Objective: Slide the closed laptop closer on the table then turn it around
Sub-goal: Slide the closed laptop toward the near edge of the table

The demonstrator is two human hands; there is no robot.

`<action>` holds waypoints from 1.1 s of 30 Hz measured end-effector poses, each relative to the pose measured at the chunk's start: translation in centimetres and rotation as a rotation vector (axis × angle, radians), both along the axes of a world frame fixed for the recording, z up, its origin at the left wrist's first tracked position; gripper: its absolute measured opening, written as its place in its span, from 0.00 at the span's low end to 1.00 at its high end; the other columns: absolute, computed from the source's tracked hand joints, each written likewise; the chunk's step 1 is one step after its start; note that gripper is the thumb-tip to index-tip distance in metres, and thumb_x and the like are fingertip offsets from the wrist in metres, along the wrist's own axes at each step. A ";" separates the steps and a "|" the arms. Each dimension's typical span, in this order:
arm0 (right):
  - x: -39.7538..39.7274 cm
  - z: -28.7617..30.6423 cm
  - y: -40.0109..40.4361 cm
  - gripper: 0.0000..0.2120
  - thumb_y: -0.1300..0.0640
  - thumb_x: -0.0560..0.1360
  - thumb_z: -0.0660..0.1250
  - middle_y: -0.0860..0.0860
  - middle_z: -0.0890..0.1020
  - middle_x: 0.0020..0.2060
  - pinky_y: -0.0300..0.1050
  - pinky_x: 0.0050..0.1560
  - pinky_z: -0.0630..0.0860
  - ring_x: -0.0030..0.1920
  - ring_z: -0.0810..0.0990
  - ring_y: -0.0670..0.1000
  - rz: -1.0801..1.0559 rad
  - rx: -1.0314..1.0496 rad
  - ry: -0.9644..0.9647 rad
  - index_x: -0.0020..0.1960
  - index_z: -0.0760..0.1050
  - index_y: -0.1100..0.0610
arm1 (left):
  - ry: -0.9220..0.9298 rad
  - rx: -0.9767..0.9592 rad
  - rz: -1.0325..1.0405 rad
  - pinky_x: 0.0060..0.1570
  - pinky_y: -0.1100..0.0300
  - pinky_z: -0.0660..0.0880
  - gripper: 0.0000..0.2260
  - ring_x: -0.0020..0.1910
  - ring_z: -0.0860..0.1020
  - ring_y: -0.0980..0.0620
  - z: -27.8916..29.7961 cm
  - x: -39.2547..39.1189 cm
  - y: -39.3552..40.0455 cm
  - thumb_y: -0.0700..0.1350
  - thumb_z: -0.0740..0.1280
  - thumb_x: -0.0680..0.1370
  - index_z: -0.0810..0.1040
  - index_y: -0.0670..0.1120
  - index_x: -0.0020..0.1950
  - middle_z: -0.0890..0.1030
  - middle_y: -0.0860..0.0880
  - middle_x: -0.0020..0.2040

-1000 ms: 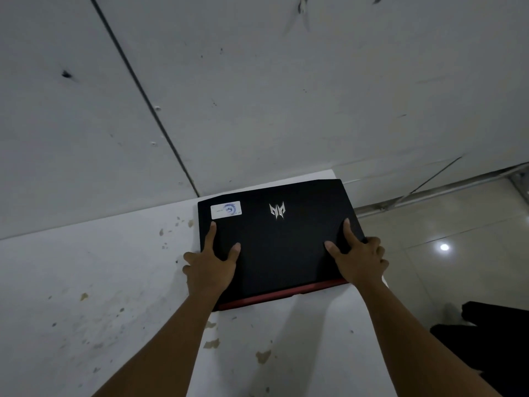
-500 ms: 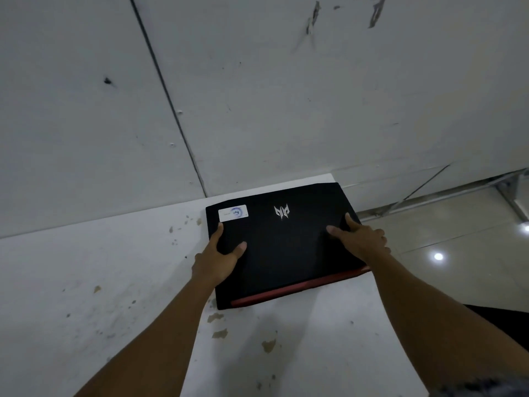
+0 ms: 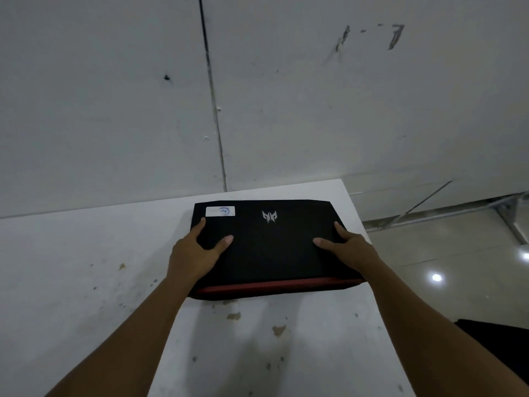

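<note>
The closed black laptop (image 3: 272, 247), with a red strip along its near edge, a silver emblem (image 3: 269, 216) on the lid and a white rectangular sticker (image 3: 220, 211) at its far left corner, lies flat on the white, paint-chipped table (image 3: 86, 282), in the far right part of the tabletop, its right side reaching the table's right edge. The left hand (image 3: 194, 253) clasps the laptop's left side, thumb laid on the lid and index finger stretched along the left edge; the remaining fingers are hidden under or beside the casing. The right hand (image 3: 350, 247) clasps the right side likewise, thumb and index finger on the lid, the rest wrapped over the edge. Both hands are thus closed on the laptop. Compared with half a second ago, the laptop sits squarer to the viewer, its near red edge now running almost level where it previously slanted upward to the right, and it appears nearer. Both hands have shifted from resting on the lid toward gripping its sides. Behind the table stands a grey panelled wall (image 3: 315, 110); glossy floor tiles (image 3: 458, 267) show to the right.
</note>
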State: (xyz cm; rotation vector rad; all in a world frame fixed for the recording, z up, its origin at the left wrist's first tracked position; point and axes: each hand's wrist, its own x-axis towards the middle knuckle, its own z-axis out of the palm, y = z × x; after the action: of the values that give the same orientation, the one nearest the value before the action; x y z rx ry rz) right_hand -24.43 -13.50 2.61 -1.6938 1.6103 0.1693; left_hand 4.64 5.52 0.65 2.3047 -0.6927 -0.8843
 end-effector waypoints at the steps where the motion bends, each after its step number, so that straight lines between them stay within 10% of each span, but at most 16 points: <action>1: 0.5 0.1 1.0 0.48 0.28 0.69 0.69 0.54 0.71 0.75 0.56 0.66 0.71 0.70 0.74 0.61 0.019 -0.017 0.000 0.82 0.55 0.43 | -0.015 -0.019 0.015 0.72 0.44 0.69 0.46 0.75 0.70 0.41 0.5 0.4 1.1 0.72 0.70 0.69 0.60 0.57 0.83 0.69 0.47 0.79; 19: 10.1 4.6 18.9 0.48 0.27 0.64 0.72 0.48 0.75 0.71 0.56 0.63 0.74 0.68 0.76 0.58 -0.021 -0.202 -0.290 0.80 0.60 0.36 | -0.174 -0.236 0.261 0.63 0.51 0.75 0.43 0.64 0.77 0.47 5.6 6.7 22.0 0.74 0.73 0.65 0.63 0.67 0.78 0.79 0.49 0.66; 33: 14.2 -1.7 30.7 0.44 0.25 0.66 0.70 0.46 0.78 0.68 0.53 0.56 0.76 0.65 0.78 0.55 -0.061 -0.377 -0.266 0.78 0.61 0.33 | -0.259 -0.237 0.276 0.55 0.53 0.74 0.44 0.60 0.77 0.47 -2.4 9.9 31.9 0.78 0.68 0.64 0.61 0.69 0.78 0.78 0.49 0.61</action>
State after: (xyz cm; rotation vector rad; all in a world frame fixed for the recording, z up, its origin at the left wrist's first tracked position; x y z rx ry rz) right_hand -10.24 17.20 0.88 -1.8491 1.5557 -0.3984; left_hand 14.52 37.47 -1.73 2.2472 -0.5337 -0.3618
